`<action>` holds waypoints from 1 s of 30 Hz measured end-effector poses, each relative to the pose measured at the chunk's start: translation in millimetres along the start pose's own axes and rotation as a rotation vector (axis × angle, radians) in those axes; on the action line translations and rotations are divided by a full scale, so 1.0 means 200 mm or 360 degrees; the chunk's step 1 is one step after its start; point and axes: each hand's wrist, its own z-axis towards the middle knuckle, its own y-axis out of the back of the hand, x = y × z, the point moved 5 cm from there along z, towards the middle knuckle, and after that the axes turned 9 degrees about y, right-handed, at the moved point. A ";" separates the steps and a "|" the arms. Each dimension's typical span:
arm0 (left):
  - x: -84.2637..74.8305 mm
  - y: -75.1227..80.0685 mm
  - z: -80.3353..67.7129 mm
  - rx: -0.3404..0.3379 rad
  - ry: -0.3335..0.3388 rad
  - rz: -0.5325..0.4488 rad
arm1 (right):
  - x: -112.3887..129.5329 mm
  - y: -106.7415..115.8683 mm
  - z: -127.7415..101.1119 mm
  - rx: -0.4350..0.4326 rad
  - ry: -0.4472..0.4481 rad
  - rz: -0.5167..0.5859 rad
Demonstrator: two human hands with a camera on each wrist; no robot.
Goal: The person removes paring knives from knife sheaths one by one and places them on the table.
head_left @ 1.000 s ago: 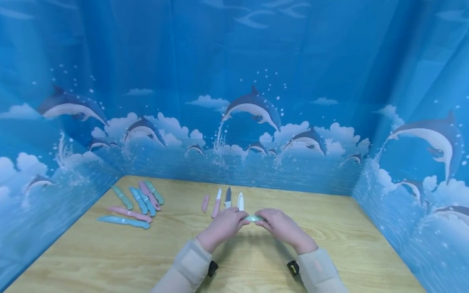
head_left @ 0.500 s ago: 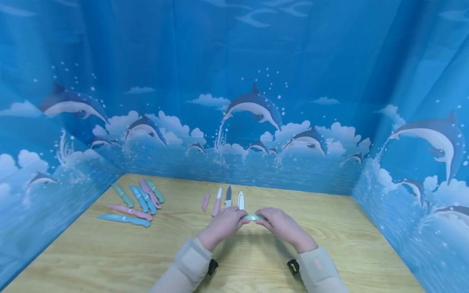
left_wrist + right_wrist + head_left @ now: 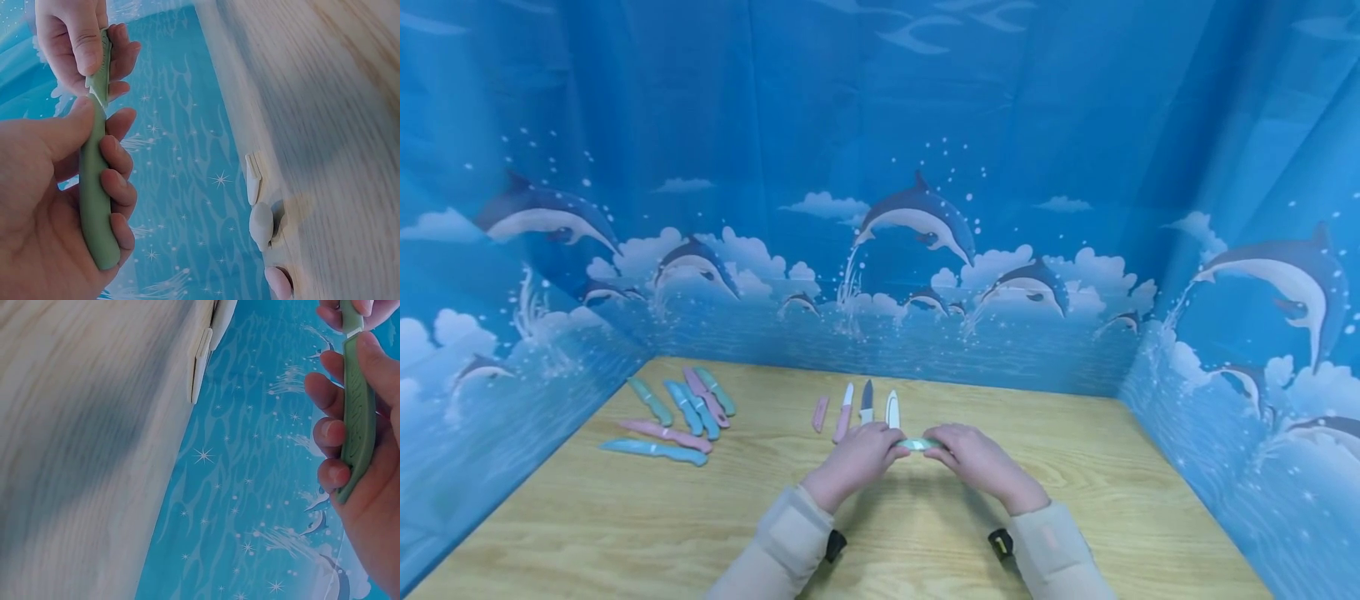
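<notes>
My left hand (image 3: 861, 458) grips the green handle (image 3: 98, 194) of a small knife, fingers curled round it and thumb near its blade end. My right hand (image 3: 977, 462) holds the green sheath (image 3: 359, 412) in curled fingers, its thumb lying along it. Sheath and handle are in line, and a short strip of white blade (image 3: 97, 99) shows between them; the rest of the blade is hidden in the sheath. Both hands are over the wooden table (image 3: 917, 533). Just beyond the left hand lie a white sheath (image 3: 892, 407) and a dark-bladed knife (image 3: 868, 396) with a pale handle.
Left of these lie a pink-handled knife (image 3: 844, 417) with a white blade and a pink sheath (image 3: 821, 414). At the table's far left are several sheathed knives in green, pink and blue, among them a blue one (image 3: 655, 452). A dolphin-print curtain (image 3: 880, 333) surrounds the table.
</notes>
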 end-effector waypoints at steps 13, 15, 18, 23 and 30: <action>0.01 0.00 0.00 0.0004 0.0011 -0.0055 | -0.02 -0.01 -0.01 0.0033 -0.0051 0.0056; 0.01 0.00 0.00 0.0006 0.0010 -0.0055 | -0.02 -0.01 -0.01 0.0033 -0.0046 0.0058; 0.02 0.00 0.00 -0.0001 0.0010 -0.0053 | -0.03 0.00 -0.01 0.0007 -0.0024 0.0046; 0.02 0.01 0.00 0.0000 0.0013 -0.0047 | -0.03 0.00 -0.02 -0.0011 -0.0006 0.0019; 0.02 0.01 -0.01 -0.0006 0.0012 -0.0040 | -0.03 0.01 -0.01 0.0015 -0.0016 0.0022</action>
